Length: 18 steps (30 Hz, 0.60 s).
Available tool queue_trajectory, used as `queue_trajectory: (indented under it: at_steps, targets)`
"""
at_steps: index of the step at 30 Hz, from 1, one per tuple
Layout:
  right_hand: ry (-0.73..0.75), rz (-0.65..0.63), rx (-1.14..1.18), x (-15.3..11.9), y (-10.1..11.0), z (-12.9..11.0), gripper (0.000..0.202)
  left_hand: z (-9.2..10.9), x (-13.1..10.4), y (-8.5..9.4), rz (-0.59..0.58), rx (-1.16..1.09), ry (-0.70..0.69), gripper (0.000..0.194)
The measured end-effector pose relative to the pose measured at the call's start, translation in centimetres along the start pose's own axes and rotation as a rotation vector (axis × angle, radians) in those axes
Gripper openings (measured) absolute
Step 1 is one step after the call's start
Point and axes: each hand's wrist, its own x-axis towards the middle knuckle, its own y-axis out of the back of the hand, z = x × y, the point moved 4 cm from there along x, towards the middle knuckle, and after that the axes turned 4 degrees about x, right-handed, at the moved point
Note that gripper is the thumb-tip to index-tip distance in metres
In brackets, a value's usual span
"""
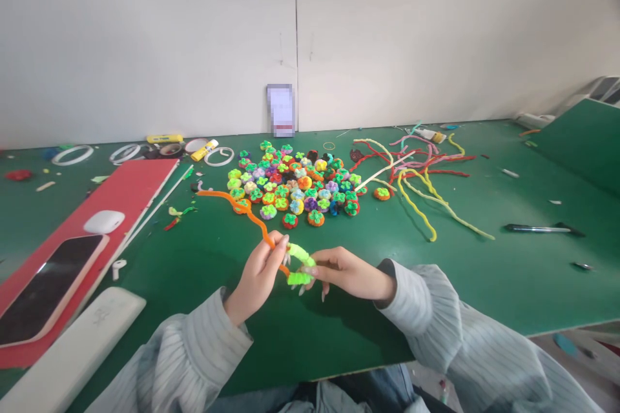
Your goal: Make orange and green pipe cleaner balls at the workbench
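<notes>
An orange fuzzy stem (256, 221) runs from the upper left down to my left hand (259, 274), whose thumb and fingers pinch it. Bright yellow-green coiled fuzzy stem (299, 278) forms a curved piece between my hands, joined to the orange one at its lower left. The fingers of my right hand (346, 273) are closed on the right side of this curve. Just beyond my hands lies a pile of small colourful fuzzy flower-like pieces (294, 185) on the green table (368, 348).
Loose red, pink and yellow stems (426, 187) lie at the right, with a black pen (537, 229) nearby. At the left are a red board (128, 187), a phone (53, 284) and a white box (92, 342). Tape rings (72, 155) sit near the wall.
</notes>
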Motion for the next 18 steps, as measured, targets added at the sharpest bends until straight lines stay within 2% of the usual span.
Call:
queue_trajectory:
  at_steps: [5,13,18]
  targets:
    - [0.013,-0.078,0.078,0.04,-0.08,-0.26,0.041,0.00,-0.25,0.17,0.022,-0.049,-0.012,0.021]
    - [0.044,-0.142,0.173,0.08,-0.01,-0.03,0.036,0.27,-0.36,0.08,-0.057,-0.132,-0.024,0.022]
    - [-0.005,-0.209,0.242,0.02,-0.19,0.08,0.039,-0.07,-0.34,0.00,-0.067,-0.193,-0.011,0.021]
